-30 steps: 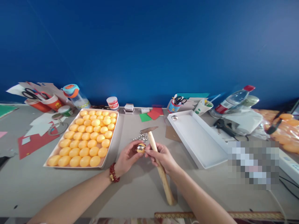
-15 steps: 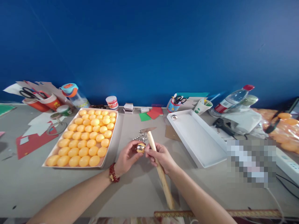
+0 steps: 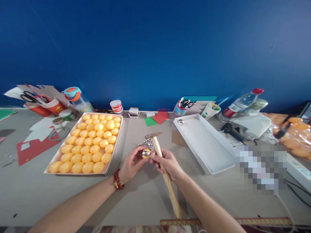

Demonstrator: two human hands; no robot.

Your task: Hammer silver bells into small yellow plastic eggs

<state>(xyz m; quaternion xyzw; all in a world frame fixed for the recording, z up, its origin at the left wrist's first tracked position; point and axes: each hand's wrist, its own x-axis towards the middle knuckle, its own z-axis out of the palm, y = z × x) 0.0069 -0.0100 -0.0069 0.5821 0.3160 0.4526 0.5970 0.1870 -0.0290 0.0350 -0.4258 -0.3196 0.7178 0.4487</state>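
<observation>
My left hand [image 3: 131, 165], wearing a dark red bead bracelet [image 3: 118, 179], is closed round an orange ball [image 3: 146, 154] partly covered by shiny silver pieces. Close to the ball's right side is my right hand [image 3: 167, 163], its thumb and fingers pinched together; anything between them is too small to make out. A hammer with a wooden handle [image 3: 171, 192] runs under my right hand, which hides part of it; I cannot tell if the palm touches it. Behind my left hand lies a small pile of shiny silver pieces [image 3: 147, 142].
To the left stands a shallow box of orange balls [image 3: 87, 149]. At right, a white box lid [image 3: 209, 145] holds one silver-covered ball [image 3: 180, 122]. Cups, a jar [image 3: 116, 106] and a plastic bottle [image 3: 240, 105] line the wall. A power strip [image 3: 300, 171] lies far right.
</observation>
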